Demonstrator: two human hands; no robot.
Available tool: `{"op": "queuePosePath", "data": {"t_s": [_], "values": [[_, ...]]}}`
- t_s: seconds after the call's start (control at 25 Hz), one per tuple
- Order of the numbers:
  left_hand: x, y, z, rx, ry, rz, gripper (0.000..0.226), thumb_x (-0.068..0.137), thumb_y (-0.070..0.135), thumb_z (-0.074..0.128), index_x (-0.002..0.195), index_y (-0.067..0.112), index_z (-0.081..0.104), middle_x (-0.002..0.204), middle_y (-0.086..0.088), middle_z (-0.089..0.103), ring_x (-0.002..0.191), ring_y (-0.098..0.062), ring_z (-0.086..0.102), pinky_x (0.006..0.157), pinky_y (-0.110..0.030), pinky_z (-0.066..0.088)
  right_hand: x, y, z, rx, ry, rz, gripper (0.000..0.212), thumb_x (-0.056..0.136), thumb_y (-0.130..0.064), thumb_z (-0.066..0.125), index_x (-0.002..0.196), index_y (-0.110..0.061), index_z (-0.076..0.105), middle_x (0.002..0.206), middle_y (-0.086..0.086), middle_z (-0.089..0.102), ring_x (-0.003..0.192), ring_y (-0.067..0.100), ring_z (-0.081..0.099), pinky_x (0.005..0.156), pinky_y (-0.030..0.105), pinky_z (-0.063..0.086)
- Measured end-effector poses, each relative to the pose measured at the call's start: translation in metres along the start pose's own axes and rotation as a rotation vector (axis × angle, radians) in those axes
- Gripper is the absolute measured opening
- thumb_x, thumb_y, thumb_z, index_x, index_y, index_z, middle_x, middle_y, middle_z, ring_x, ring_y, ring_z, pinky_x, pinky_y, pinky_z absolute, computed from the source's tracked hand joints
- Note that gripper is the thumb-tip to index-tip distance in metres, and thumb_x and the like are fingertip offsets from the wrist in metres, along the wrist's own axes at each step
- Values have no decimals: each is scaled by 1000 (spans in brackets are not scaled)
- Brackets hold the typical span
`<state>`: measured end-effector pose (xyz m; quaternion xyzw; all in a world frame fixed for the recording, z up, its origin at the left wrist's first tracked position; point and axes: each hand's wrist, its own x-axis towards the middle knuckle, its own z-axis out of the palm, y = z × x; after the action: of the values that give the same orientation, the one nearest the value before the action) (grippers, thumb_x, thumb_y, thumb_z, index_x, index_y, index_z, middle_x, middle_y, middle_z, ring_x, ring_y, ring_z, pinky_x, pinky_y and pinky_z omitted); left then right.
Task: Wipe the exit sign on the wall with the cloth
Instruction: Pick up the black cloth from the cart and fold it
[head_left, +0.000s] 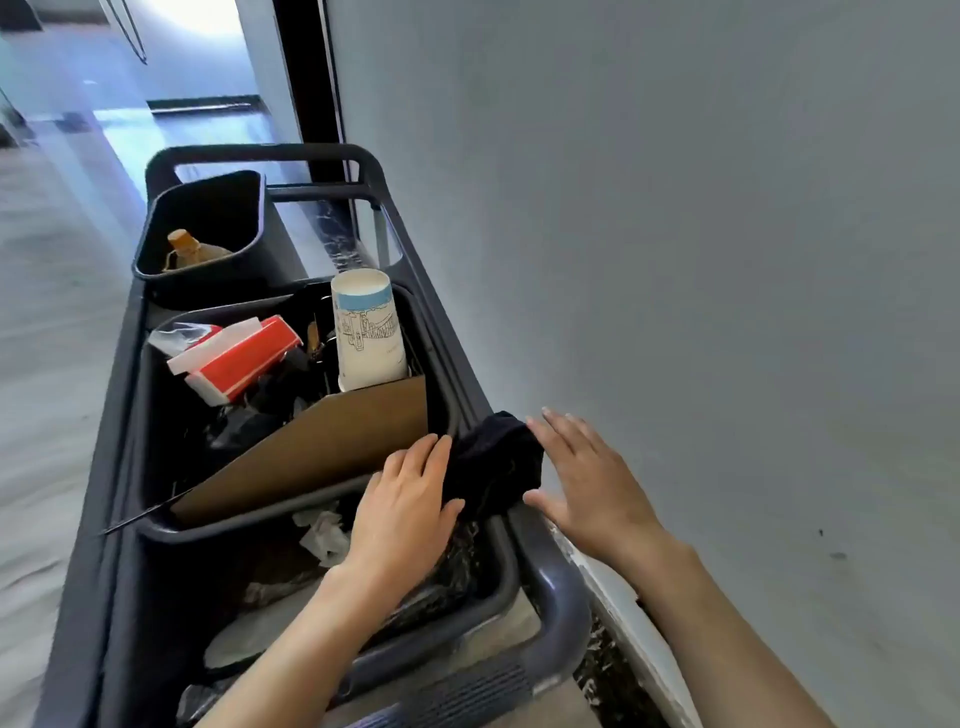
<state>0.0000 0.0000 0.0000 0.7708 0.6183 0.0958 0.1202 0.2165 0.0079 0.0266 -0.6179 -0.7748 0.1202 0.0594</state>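
Black cloth (493, 467) on the cart rim (452, 338), touched by left grip (405, 499) and right grip (587, 478), both flat and holding nothing. Pick-up step: pinch it, lift, then find the exit sign, unseen here.

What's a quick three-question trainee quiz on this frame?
1. True or false: the exit sign is in view.
2. The cloth lies: A) over the cart rim; B) on a chair; C) on a shelf.
3. Which hand is nearer the wall?
Key: 1 false; 2 A; 3 right hand.
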Motion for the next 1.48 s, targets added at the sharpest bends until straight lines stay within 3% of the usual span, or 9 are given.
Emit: {"op": "queuePosePath", "data": {"t_s": [0.24,0.4,0.68,0.8,0.92,1.16,1.24,1.4,1.48], "values": [[15,3,34,-159,-95,-64,69,100,42,53,158,20,22,160,1,31,145,-20,29,117,-33,30,39,13,22,71,-129,-119,86,86,-19,65,153,-35,13,164,-8,5,149,17,6,118,39,24],[22,1,48,-268,-98,-85,69,99,33,59,158,25,24,158,4,34,138,-20,42,107,-28,38,52,20,31,192,-187,-118,81,84,-7,61,150,-37,25,162,-10,15,145,19,25,114,38,33],[35,-4,52,-431,67,-125,48,89,5,73,134,17,64,120,-1,67,110,-18,64,91,-12,37,44,19,41,332,-3,-36,60,80,0,61,135,-23,54,134,1,54,115,25,57,96,24,40],[38,-6,43,-423,67,-89,39,89,0,71,125,16,71,114,1,71,105,-17,67,88,-14,40,32,14,38,351,36,-5,53,81,-1,60,129,-23,59,126,3,58,108,28,60,93,33,47],[41,0,28,-399,67,0,35,87,0,72,117,18,75,108,4,74,100,-14,68,86,-14,41,11,14,29,345,98,20,50,81,-1,61,127,-22,61,122,2,60,107,27,60,91,33,47],[47,71,-1,-555,119,224,36,85,-5,73,110,20,76,99,17,68,93,-7,66,84,-14,47,-53,43,-20,283,315,186,43,83,-10,63,123,-25,60,116,0,62,105,23,57,86,32,47],[44,110,-7,-627,107,306,38,86,-6,71,109,23,76,96,23,67,89,1,66,82,-10,50,-85,58,-38,237,391,248,40,86,-14,62,122,-29,58,113,-4,61,104,19,54,85,24,44],[31,190,-12,-742,-26,435,56,90,1,69,97,56,63,93,29,69,96,15,60,74,4,42,-160,88,-66,353,523,436,44,88,-13,60,122,-39,51,112,-14,48,93,10,55,72,5,35],[21,234,-9,-764,-78,531,60,91,2,67,95,61,57,99,29,68,98,17,58,76,4,42,-201,101,-75,376,618,515,44,88,-11,61,122,-37,52,113,-16,45,92,4,52,75,1,36]]}}
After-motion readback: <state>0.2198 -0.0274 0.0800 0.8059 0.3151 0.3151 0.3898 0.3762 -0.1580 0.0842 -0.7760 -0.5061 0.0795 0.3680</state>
